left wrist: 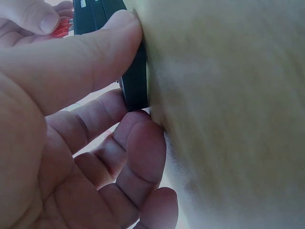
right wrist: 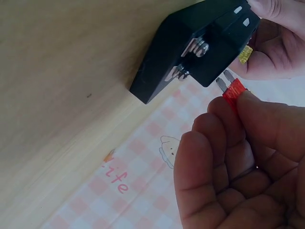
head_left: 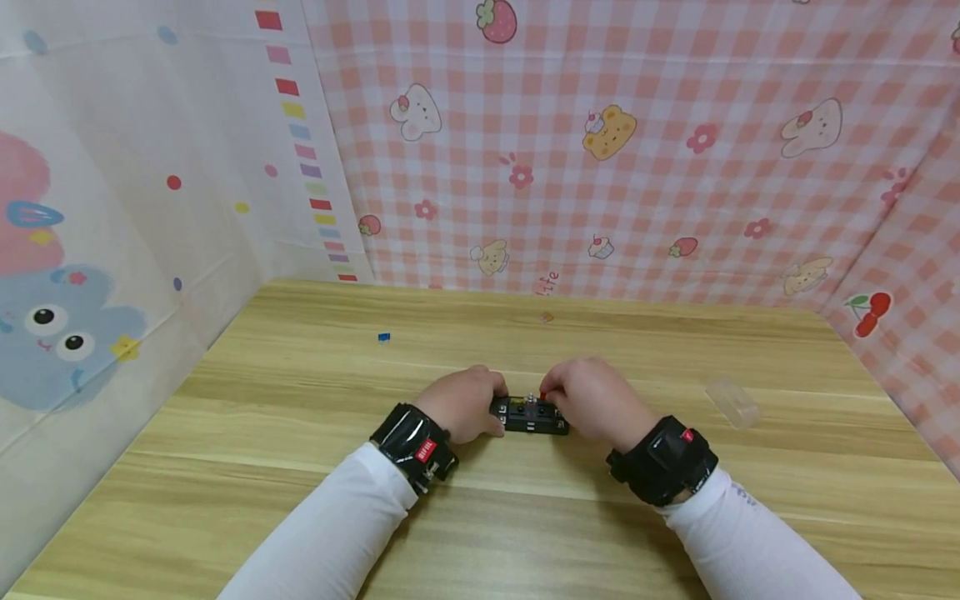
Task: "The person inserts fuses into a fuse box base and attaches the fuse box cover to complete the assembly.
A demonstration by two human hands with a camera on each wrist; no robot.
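A: Left side status?
B: Black rectangular plastic block with metal screws (head_left: 531,419) is gripped at its 9 o'clock end by the left hand (head_left: 462,404), fingers clenched on it, thumb set toward 6. Block is supported by the pale wood-grain table (head_left: 480,533).
A: Right?
B: Small red two-pronged plastic fuse (right wrist: 232,91) is pinched by the right hand's (head_left: 596,402) fingers, held at the block's 1 o'clock. Prong contact can't be told.
A: Nearby?
B: Small blue piece (head_left: 384,337) is seen at 10 o'clock, clear plastic piece (head_left: 733,403) at 3.
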